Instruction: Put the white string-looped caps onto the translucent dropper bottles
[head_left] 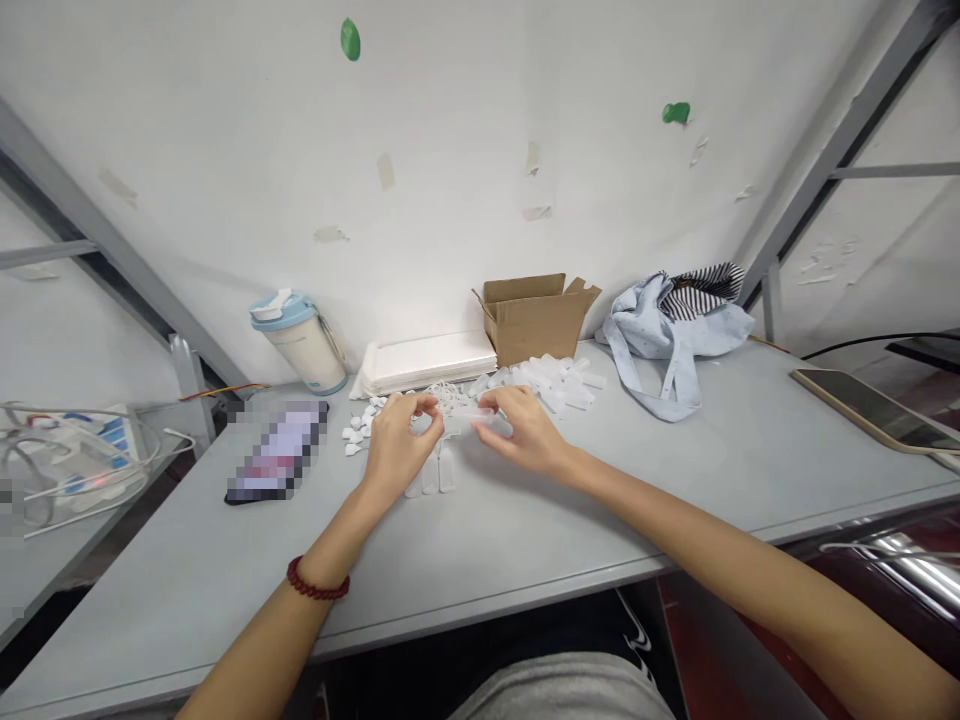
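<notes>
My right hand (pixel 521 430) pinches a small translucent plastic piece (pixel 472 413) between thumb and fingers, over the grey table. My left hand (pixel 405 435) faces it with thumb and fingertips drawn together; whatever they hold is too small to make out. Below and between the hands lie a few clear plastic pieces (pixel 447 470) side by side. Behind the fingertips is a heap of white cord-like parts (pixel 450 395), and small white parts (pixel 352 435) are scattered left of it. A pile of translucent plastic pieces (pixel 559 380) lies beyond my right hand.
At the back stand a white flat stack (pixel 431 360) and an open cardboard box (pixel 536 325). A cup with a blue lid (pixel 300 340) and a blurred phone (pixel 277 455) are left; a light blue cloth bag (pixel 675 335) and another phone (pixel 877 410) are right.
</notes>
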